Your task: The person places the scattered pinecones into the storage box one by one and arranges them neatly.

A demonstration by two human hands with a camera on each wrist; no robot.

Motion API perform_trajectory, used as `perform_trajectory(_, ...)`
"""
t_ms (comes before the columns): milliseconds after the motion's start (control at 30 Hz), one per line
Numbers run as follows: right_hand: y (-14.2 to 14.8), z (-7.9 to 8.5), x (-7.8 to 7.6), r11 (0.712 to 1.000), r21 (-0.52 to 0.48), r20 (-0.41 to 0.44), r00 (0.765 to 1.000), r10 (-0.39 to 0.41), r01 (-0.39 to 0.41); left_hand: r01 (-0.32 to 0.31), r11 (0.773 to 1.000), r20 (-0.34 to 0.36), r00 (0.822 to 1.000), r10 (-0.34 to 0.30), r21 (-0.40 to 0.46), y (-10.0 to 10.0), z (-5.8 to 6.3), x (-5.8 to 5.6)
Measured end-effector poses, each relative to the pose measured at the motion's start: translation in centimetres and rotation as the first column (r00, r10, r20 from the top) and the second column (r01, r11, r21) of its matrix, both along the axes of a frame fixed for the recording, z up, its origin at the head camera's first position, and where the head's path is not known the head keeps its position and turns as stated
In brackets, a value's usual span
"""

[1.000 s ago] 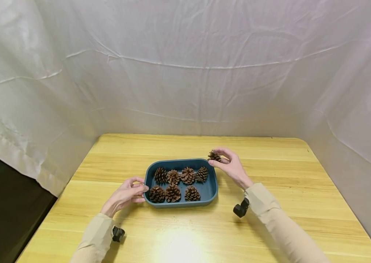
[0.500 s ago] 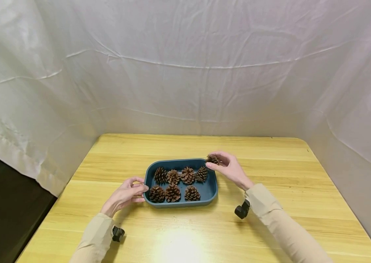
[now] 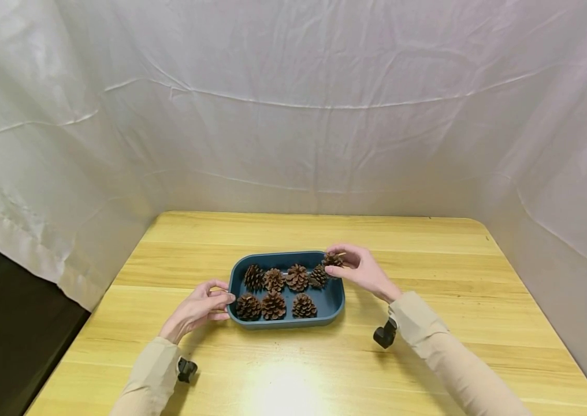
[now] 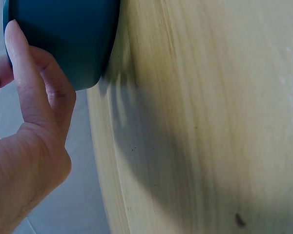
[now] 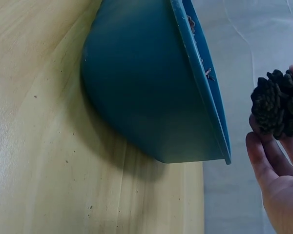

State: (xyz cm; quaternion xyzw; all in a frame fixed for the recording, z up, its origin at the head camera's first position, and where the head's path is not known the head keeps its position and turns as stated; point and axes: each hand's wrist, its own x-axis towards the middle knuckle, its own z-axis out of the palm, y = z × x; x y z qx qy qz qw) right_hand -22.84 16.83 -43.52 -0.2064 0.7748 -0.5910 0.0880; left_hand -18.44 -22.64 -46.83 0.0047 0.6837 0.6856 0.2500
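A dark blue rectangular container point(image 3: 329, 301) with rounded corners stands mid-table in the head view. Inside it lie several brown pine cones point(image 3: 274, 305) in two rough rows. My left hand point(image 3: 202, 303) holds the container's left end; in the left wrist view its thumb is at the rim and fingers lie along the outer wall point(image 4: 73, 39). Between thumb and fingers, my right hand point(image 3: 363, 273) pinches another pine cone point(image 3: 333, 260) over the back right corner. From the right wrist, this pine cone point(image 5: 276, 105) appears above the rim, apart from the wall.
Under the container is a light wooden table point(image 3: 428, 254). Pale fabric point(image 3: 298, 144) hangs behind it and at both sides. A dark surface point(image 3: 7, 323) shows at lower left. Each wrist wears a small black camera point(image 3: 385, 334).
My right hand has brought its pine cone slightly left and toward the front, from beyond the back right corner to over the container. My left hand and the container have stayed put.
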Motion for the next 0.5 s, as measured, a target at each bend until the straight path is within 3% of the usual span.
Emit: perform_trajectory(500, 0.19, -0.06, -0.06, 0.983, 0.162, -0.037, 0.995, 0.09, -0.083, -0.002, 1.0, -0.002, 1.0, 0.002, 0.004, 0.04, 0.1, 0.06)
